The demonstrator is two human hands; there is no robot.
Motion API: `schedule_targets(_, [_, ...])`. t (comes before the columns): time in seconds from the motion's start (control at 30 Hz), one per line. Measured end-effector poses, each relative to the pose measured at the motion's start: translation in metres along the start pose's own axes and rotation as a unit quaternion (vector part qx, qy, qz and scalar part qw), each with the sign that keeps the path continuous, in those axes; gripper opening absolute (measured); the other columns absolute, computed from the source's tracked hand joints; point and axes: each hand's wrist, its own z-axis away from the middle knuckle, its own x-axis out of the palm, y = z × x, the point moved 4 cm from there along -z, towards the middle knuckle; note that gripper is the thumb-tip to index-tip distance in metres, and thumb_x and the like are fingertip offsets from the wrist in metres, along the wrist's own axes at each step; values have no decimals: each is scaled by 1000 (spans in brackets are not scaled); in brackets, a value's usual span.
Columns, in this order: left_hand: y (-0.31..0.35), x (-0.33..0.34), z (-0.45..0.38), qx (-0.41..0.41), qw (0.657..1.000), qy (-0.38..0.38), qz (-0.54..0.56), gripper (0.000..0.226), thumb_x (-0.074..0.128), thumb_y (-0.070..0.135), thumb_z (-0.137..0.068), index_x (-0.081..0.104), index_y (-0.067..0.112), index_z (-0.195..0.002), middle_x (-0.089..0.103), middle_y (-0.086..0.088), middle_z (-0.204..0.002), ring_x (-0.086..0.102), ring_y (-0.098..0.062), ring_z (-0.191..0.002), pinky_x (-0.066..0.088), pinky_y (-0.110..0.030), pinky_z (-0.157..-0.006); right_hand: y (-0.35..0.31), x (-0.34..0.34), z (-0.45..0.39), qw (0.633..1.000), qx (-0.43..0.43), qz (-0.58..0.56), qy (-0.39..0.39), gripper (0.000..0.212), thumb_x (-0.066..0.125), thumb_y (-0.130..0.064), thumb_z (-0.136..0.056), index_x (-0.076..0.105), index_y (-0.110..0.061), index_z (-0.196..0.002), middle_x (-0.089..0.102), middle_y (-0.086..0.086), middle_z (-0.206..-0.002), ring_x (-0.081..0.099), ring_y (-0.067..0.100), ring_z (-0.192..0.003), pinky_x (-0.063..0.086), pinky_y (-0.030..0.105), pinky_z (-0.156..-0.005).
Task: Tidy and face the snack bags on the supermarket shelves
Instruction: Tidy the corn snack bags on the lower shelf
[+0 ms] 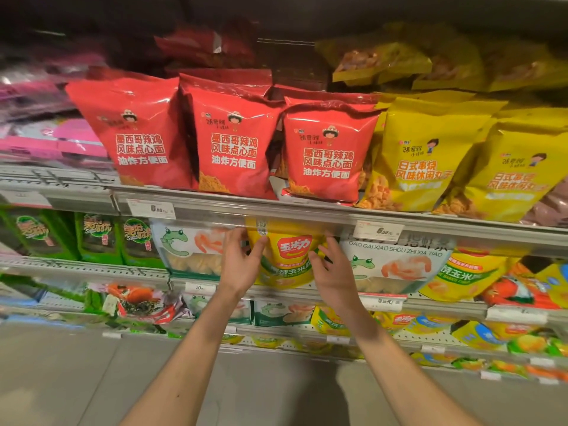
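Note:
A yellow corn snack bag (289, 265) with a red logo stands upright on the second shelf, its front facing me. My left hand (239, 265) holds its left edge, thumb on the front. My right hand (336, 272) holds its right edge the same way. White shrimp-stick bags stand beside it on the left (190, 250) and on the right (396, 262). The bag's top is hidden behind the shelf rail (307, 215) above.
On the shelf above stand three red noodle-snack bags (233, 142) and yellow bags (421, 161) to their right. Green seaweed packs (101, 238) fill the left of the second shelf, more yellow bags (461, 278) the right. Lower shelves hold mixed bags; grey floor (92, 379) lies below.

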Motion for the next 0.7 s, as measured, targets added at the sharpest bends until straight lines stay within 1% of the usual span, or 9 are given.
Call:
schedule_targets(0.1, [2,0,1,-25,997,-26,63,31,77,25,-90,61,7,-109,71,0,-102,67,6,-91,49,-6,-74,2,2,1,1000,-2,-4,-13,62,56,-23,-105,30,-21,-161,48,-11,-142,44,21,-145,41,45,-119])
schedule_targets(0.17, [3,2,1,-42,991,-45,118,36,78,25,-89,59,6,-113,74,2,-102,70,4,-93,51,-7,-72,4,4,1,1000,0,-9,-23,61,56,-24,-105,31,-23,-161,49,-9,-145,44,19,-145,41,42,-118])
schedule_targets(0.23, [6,2,1,-37,991,-52,119,33,77,27,-90,60,12,-114,75,6,-104,71,0,-94,52,-9,-73,6,5,3,999,6,-15,-32,63,56,-27,-105,29,-25,-162,47,-2,-155,42,16,-145,42,40,-117])
schedule_targets(0.33, [5,5,0,-19,994,-66,84,13,72,31,-94,68,19,-91,75,13,-82,69,2,-78,51,-9,-67,7,7,5,999,0,-15,-40,65,57,-31,-105,27,-27,-162,43,-4,-159,41,13,-146,40,40,-119])
schedule_targets(0.4, [2,6,0,-14,993,-86,80,19,68,30,-97,68,20,-80,75,13,-73,69,3,-72,53,-13,-66,7,6,6,999,-7,-10,-39,65,57,-34,-104,28,-29,-162,42,-4,-160,42,13,-145,40,41,-119])
schedule_targets(0.47, [-3,4,1,-19,991,-109,74,18,66,31,-98,70,20,-84,77,9,-79,72,-1,-77,58,-20,-71,9,4,9,999,-4,-14,-33,69,60,-38,-102,26,-30,-162,42,-2,-161,44,15,-144,41,43,-119])
schedule_targets(0.57, [-9,-5,3,-20,988,-131,77,15,63,30,-100,73,19,-96,80,6,-92,75,-6,-88,60,-22,-77,13,1,12,999,4,-17,-32,82,67,-42,-97,19,-34,-162,40,-1,-161,43,16,-145,40,46,-119])
schedule_targets(0.63, [-10,-10,5,-20,985,-151,82,18,61,28,-101,74,16,-103,80,2,-100,75,-12,-95,59,-23,-81,15,0,13,999,1,-12,-45,90,71,-43,-94,14,-36,-163,35,-5,-164,40,15,-147,38,47,-120])
schedule_targets(0.7, [-9,-11,10,-16,981,-174,84,20,59,25,-102,75,12,-105,80,1,-103,75,-15,-98,58,-22,-82,14,-3,13,998,-12,-9,-58,93,76,-46,-90,17,-39,-161,38,-11,-161,40,10,-144,38,43,-119])
